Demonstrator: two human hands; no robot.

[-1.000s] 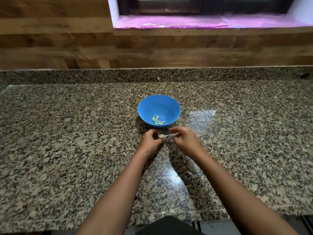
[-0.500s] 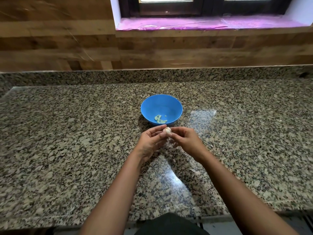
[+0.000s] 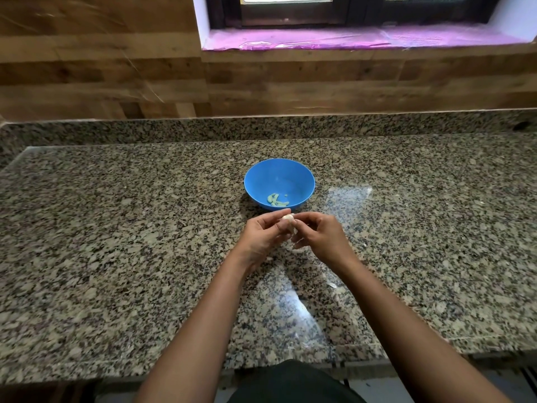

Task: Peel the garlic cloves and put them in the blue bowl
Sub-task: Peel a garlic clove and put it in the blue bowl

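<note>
A blue bowl [image 3: 255,175] stands on the granite counter with several peeled garlic cloves [image 3: 276,200] at its bottom. Just in front of it, above the counter, both my hands meet around a small whitish piece of garlic [image 3: 288,217]. My left hand [image 3: 263,238] holds it between thumb and fingertips, palm turned up. My right hand [image 3: 318,237] pinches the garlic from the right side with curled fingers. Most of the garlic is hidden by my fingers.
The speckled granite counter [image 3: 116,242] stretches wide to both sides, with a raised granite lip and wooden wall behind. A small scrap of peel [image 3: 332,285] lies on the counter by my right forearm. The counter's front edge runs under my forearms.
A second ago my hands were pulling a thin strip of skin between them; now they hold a rounder piece of garlic, with my left palm turned upward.
</note>
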